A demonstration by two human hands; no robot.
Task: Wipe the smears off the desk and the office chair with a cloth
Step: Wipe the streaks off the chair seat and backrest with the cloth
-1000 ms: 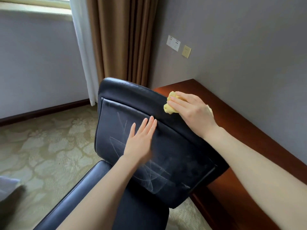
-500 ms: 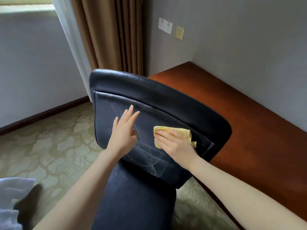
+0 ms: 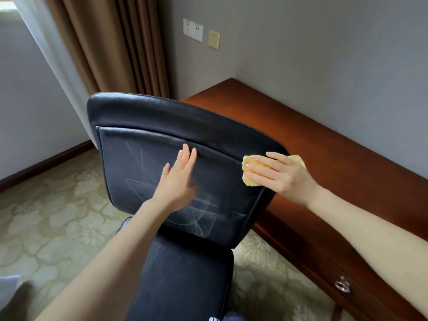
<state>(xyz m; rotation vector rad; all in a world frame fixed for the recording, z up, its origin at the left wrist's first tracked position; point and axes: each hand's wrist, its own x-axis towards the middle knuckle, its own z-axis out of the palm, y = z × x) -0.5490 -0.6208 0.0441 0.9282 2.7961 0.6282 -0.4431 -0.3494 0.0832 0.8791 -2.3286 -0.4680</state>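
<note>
Yellow cloth (image 3: 252,181) half under right hand (image 3: 283,178)

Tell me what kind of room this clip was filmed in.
Probably a hotel room, possibly a small office: a long wooden desk runs along the wall, with a black office chair, floor-length curtains and patterned carpet.

1. No legible text, label, brand, number or sign is appearing anywhere in the head view.
2. The white rectangular plastic double socket plate (image 3: 193,29) on the grey wall is showing small dark marks near its upper edge; they are too small to read.
3. The beige square switch plate (image 3: 213,39) just beside it is showing a faint mark, too blurred to read.
4. The pale scribbled smears (image 3: 196,224) on the black leather office chair backrest (image 3: 162,117) are forming no readable characters.
</note>
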